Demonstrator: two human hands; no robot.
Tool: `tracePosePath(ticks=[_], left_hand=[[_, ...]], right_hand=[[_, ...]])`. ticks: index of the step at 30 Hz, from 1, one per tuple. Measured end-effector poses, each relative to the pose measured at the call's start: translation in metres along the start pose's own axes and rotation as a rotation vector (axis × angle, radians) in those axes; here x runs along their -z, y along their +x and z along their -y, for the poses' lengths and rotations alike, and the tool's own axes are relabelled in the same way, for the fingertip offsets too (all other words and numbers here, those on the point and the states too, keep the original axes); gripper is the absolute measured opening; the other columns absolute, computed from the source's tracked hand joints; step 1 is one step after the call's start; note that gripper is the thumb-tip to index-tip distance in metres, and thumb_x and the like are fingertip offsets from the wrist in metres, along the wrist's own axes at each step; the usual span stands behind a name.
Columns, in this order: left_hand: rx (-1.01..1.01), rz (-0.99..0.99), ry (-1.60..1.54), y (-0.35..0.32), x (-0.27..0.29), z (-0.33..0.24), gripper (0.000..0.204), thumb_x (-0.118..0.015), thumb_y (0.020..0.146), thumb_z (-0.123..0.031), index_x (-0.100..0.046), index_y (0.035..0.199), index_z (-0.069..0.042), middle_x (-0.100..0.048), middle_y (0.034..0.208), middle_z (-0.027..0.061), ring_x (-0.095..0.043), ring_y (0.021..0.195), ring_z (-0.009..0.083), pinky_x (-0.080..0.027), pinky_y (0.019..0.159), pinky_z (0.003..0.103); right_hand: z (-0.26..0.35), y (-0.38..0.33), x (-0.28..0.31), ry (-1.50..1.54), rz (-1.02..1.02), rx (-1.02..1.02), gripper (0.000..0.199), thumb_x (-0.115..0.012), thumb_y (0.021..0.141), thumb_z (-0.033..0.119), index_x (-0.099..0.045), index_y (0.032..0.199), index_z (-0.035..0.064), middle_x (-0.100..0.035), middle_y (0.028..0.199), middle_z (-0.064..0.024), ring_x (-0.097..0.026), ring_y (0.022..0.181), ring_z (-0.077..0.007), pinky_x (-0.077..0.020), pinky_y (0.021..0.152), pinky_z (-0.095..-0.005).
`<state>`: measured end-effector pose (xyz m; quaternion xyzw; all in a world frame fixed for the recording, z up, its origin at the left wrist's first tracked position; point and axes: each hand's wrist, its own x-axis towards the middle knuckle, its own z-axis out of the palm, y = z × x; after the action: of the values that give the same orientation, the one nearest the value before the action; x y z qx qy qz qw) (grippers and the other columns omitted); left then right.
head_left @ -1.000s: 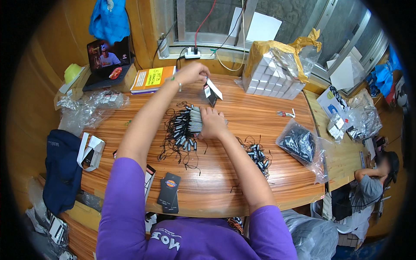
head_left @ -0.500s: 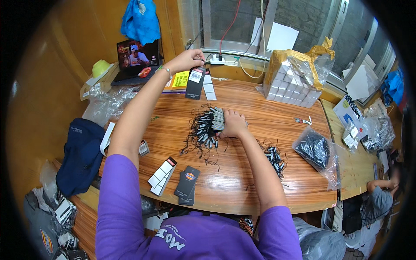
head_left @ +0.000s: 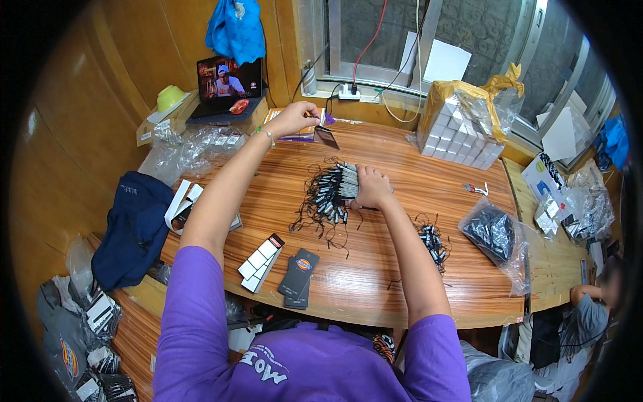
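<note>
Over the far middle of the table, my left hand (head_left: 298,119) is closed in a pinch, with a dark hang tag (head_left: 327,137) dangling tilted below its fingers. The cord between fingers and tag is too small to make out. My right hand (head_left: 373,187) is closed around the right end of a row of stacked hang tags (head_left: 348,179), whose lower part its fingers hide. Black strings with small grey tips (head_left: 327,194) fan out from that row to the left. Nearer me lie white-labelled tags (head_left: 260,264) and dark grey tags with a coloured emblem (head_left: 299,278).
Right of my forearm sits a loose pile of black strings (head_left: 434,246). Beyond are a plastic bag of black strings (head_left: 492,231), small cutters (head_left: 475,189) and a wrapped block of white boxes (head_left: 462,130). A laptop (head_left: 228,87) stands far left. Another person's arm (head_left: 586,295) shows at right.
My left hand has come down slightly, and its tag has swung from facing me to a steep tilt. The right hand stays on the stacked tags. The whole view has shifted a little.
</note>
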<state>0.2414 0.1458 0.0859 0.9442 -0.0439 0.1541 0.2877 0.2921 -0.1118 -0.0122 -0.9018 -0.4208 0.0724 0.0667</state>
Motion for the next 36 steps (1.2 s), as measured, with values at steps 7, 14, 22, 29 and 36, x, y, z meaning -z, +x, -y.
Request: tracePosePath(ticks=[7, 14, 22, 29, 36], left_hand=[[0.052, -0.082, -0.320, 0.024, -0.027, 0.030, 0.020, -0.055, 0.085, -0.019, -0.055, 0.091, 0.001, -0.064, 0.081, 0.0082, -0.058, 0.076, 0.0168, -0.046, 0.071, 0.030], [0.126, -0.094, -0.214, 0.037, -0.052, 0.038, 0.015, -0.047, 0.087, -0.015, -0.050, 0.090, -0.001, -0.065, 0.080, 0.0106, -0.061, 0.071, 0.0181, -0.048, 0.066, 0.030], [0.178, -0.153, -0.281, 0.062, -0.059, 0.046, 0.014, -0.047, 0.090, -0.015, -0.049, 0.094, -0.001, -0.066, 0.088, 0.0117, -0.060, 0.067, 0.0181, -0.048, 0.064, 0.033], [0.271, -0.015, -0.579, 0.078, -0.075, 0.025, 0.010, -0.041, 0.094, -0.016, -0.041, 0.099, -0.007, -0.065, 0.097, 0.0126, -0.061, 0.060, 0.0115, -0.048, 0.048, 0.023], [0.303, -0.015, -0.722, 0.084, -0.076, 0.007, 0.010, -0.034, 0.097, -0.014, -0.039, 0.104, -0.008, -0.058, 0.108, 0.0147, -0.065, 0.069, 0.0164, -0.055, 0.057, 0.025]], right_hand=[[0.004, 0.000, 0.000, 0.007, -0.020, 0.017, 0.107, -0.084, 0.046, 0.036, -0.032, 0.134, 0.0066, -0.048, 0.126, -0.0145, -0.043, 0.121, -0.0312, -0.0352, 0.097, -0.0477], [-0.002, -0.001, -0.003, 0.020, -0.042, 0.039, 0.105, -0.083, 0.048, 0.037, -0.034, 0.134, 0.0054, -0.049, 0.124, -0.0154, -0.045, 0.118, -0.0319, -0.0361, 0.096, -0.0470], [0.000, -0.003, 0.000, 0.011, -0.010, 0.009, 0.102, -0.082, 0.049, 0.035, -0.035, 0.134, 0.0045, -0.049, 0.124, -0.0135, -0.045, 0.119, -0.0295, -0.0352, 0.097, -0.0475], [0.000, -0.005, 0.001, 0.029, -0.019, 0.008, 0.102, -0.083, 0.049, 0.033, -0.034, 0.134, 0.0044, -0.049, 0.123, -0.0137, -0.045, 0.117, -0.0298, -0.0359, 0.096, -0.0471], [0.001, -0.004, 0.001, 0.014, -0.023, 0.008, 0.104, -0.083, 0.049, 0.034, -0.033, 0.135, 0.0046, -0.049, 0.123, -0.0135, -0.045, 0.117, -0.0297, -0.0357, 0.097, -0.0471]])
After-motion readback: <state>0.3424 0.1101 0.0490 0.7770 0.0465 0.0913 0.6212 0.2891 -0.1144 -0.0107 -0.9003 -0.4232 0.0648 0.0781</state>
